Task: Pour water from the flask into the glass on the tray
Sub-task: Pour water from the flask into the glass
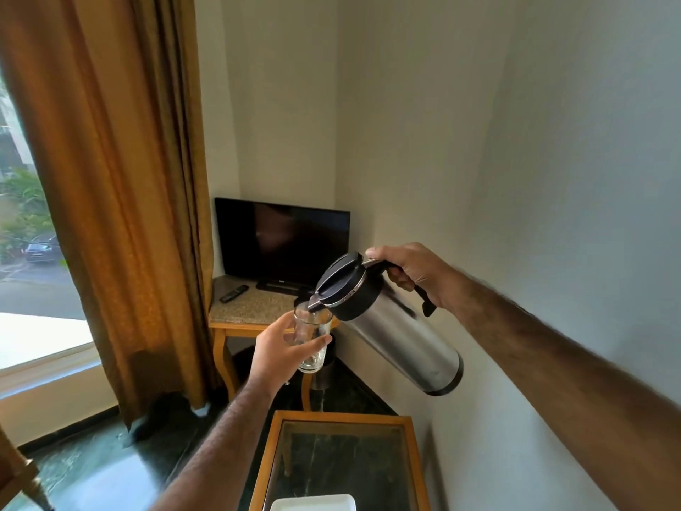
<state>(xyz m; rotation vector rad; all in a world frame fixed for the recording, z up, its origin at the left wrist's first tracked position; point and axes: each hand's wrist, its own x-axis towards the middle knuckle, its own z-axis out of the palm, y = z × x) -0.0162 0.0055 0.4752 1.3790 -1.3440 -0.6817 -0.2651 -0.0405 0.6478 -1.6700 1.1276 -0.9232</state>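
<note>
Corner of a pale-walled room: ochre curtain [121, 201] at 9 o'clock, dark television [282, 241] on a stone-topped side table [250, 307] near centre, glass-topped wooden table [342, 462] at 6 o'clock. White tray [313, 502] only just shows at the bottom edge, on that glass top.

Right hand [412, 274] closed round the black handle of the steel flask [398, 333]. Flask tilted steeply, base toward 4 o'clock, black lid and spout toward 10 o'clock. Left hand [280, 348] holds the glass [312, 337] in the air, fingers and thumb wrapped round its lower half; glass roughly upright, well above the tray, not on it. Spout sits at the glass rim, touching or just over it; cannot tell which. Whether water is running is unclear; a little may lie in the bottom.

Step in hand, as judged: the pour.

Notes for doing it well:
- Keep spout inside the rim line; raise the flask base slowly, since a lidded spout can gush once it starts.
- Hold glass vertical and steady; grip low keeps fingers clear of the stream.
- Stop short of the brim, level the flask before drawing it away toward 3 o'clock.
- Risk: drips onto the floor, as nothing lies beneath the glass.
</note>
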